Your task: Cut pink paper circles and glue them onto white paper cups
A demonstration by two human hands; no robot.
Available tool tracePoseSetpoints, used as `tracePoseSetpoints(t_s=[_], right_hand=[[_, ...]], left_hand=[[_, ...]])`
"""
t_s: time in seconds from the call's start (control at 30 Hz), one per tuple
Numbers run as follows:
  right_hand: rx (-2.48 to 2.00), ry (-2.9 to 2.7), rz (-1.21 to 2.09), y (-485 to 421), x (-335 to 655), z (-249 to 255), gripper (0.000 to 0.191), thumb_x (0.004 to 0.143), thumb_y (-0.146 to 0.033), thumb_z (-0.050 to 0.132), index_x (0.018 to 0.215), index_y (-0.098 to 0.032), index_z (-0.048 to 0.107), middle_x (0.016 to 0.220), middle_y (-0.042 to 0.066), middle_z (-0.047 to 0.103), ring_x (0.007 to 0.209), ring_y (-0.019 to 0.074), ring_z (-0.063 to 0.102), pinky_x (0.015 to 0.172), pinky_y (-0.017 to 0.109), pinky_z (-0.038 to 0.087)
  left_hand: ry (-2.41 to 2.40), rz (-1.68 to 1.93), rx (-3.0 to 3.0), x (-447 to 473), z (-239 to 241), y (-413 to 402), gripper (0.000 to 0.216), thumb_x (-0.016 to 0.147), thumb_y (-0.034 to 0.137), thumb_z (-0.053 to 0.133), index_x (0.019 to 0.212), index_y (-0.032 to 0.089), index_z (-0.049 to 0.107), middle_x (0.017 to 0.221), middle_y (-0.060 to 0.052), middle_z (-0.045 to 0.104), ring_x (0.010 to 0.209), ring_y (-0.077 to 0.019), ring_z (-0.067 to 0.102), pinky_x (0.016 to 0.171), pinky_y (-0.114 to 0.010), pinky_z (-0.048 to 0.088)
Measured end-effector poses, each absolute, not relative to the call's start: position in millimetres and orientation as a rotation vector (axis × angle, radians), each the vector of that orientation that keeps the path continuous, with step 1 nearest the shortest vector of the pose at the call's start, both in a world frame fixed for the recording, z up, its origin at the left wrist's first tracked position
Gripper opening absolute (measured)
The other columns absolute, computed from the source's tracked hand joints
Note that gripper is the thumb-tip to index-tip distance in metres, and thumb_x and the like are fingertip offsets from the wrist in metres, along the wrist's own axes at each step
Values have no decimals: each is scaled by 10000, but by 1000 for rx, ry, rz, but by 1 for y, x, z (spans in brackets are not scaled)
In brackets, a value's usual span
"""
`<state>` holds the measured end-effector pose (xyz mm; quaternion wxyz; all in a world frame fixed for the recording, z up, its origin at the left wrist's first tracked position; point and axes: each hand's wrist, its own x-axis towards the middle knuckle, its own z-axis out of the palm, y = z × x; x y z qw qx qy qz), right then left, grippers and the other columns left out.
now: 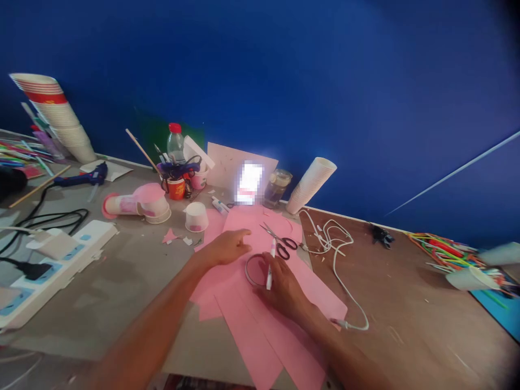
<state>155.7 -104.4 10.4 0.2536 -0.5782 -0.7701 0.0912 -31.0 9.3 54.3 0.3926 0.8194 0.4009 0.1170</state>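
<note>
My right hand [286, 287] is closed around a white marker [269, 279], held upright over pink paper [252, 325]. A thin greyish ring [246, 269] lies against the same hand's fingers; whether they grip it too is unclear. To the left, my left hand [229, 246] is above the pink sheets, thumb and forefinger apart, with nothing seen between them. Black-handled scissors [282, 242] rest on the paper just beyond my right hand. Near my left hand stands a small white paper cup [196, 218], with pink scraps [169, 236] beside it.
A power strip [69, 265] and glue gun [87, 176] lie at left, near joined pink-trimmed cups [138, 203]. Stacked cups [311, 184], a jar [278, 187] and a bright blurred screen [248, 181] stand along the blue wall. A white cable [335, 260] winds at right.
</note>
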Motion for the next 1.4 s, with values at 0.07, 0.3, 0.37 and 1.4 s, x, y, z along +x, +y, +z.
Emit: tracePoseSetpoints(t_s=[0.07,0.3,0.37,1.4], right_hand=[[-1613,-1989,265,-101,156,18,727,636,-192,704,1287,-144,384,1163,174,571,1100,322,530,912,486,467],[-1732,-1726,238,-64,171,32,779,677,-298,694,1346,-173,315,1310,175,469,1205,325,456,950,495,429],[-1788,-1682,270,-51,174,28,789,671,-323,694,1345,-170,313,1335,178,446,1214,326,450,949,494,428],[-837,-1822,507,-77,131,37,283,876,-239,437,1119,-199,576,732,45,578,674,179,525,659,368,416]], left_hand=[[1027,505,1886,-37,43,19,501,809,391,469,1256,165,481,950,-65,590,799,-167,549,728,-283,417],[814,824,1166,-41,11,35,475,703,166,526,1177,185,518,812,15,487,625,-74,449,591,-233,340],[749,846,1056,-37,7,34,488,660,102,515,1140,185,538,855,3,505,650,-73,479,611,-238,352],[481,955,459,-24,7,20,94,803,167,599,887,136,573,947,-101,675,871,-169,656,832,-321,505]])
